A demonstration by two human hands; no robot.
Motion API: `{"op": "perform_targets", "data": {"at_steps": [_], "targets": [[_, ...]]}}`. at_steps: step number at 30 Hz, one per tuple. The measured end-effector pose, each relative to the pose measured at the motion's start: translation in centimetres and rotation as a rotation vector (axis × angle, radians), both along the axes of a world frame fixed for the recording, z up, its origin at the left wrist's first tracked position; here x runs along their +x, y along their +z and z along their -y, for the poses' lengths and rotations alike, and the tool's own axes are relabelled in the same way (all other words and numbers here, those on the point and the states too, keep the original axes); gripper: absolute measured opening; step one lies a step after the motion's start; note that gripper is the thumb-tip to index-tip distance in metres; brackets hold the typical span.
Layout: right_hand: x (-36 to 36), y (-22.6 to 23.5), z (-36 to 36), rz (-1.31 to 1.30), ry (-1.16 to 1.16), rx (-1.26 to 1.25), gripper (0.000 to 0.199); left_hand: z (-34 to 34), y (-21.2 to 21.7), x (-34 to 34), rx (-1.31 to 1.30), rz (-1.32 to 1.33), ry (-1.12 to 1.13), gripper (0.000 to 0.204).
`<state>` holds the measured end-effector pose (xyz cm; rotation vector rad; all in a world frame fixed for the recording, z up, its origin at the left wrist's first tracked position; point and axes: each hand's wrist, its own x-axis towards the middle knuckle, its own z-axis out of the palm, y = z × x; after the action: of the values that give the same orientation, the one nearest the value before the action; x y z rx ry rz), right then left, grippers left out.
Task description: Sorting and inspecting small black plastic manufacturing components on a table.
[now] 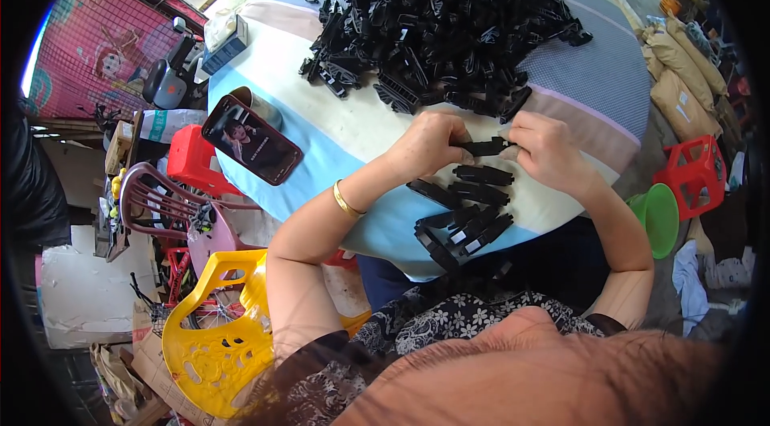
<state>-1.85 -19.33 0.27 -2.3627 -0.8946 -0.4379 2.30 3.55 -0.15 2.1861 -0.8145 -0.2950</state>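
Between both hands, just above the table, is a long black plastic part (486,147). My left hand (431,145) pinches its left end, and my right hand (544,149) grips its right end with the fingers closed. Exactly what the part is cannot be made out. Nearer to me on the cloth lie several similar black plastic pieces (484,176), loosely grouped close to the table's front edge. Beyond my hands rises a big heap of black plastic parts (433,33), its near side almost touching my fingers.
A striped cloth covers the round table (321,129). A phone (252,140) leans against a can (265,107) at the left, with a tissue box (226,45) behind it. Around the table stand a yellow chair (216,346), red stools (696,177) and a green bin (656,221).
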Motion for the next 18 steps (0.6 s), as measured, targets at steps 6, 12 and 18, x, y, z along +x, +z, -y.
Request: {"op": "perform_targets", "data": {"at_steps": [6, 12, 18], "targets": [[0.9, -0.8, -1.6, 0.009, 0.120, -0.031, 0.012, 0.6, -0.1, -0.1, -0.012, -0.051, 0.017, 0.027], [2.3, 0.6, 0.0, -0.381, 0.261, -0.098, 0.014, -0.5, 0.5, 0.6, -0.009, -0.049, -0.251, 0.030], [5.9, 1.1, 0.0, 0.120, 0.036, -0.242, 0.027, 0.4, 0.1, 1.2, -0.045, 0.758, 0.047, 0.041]]}}
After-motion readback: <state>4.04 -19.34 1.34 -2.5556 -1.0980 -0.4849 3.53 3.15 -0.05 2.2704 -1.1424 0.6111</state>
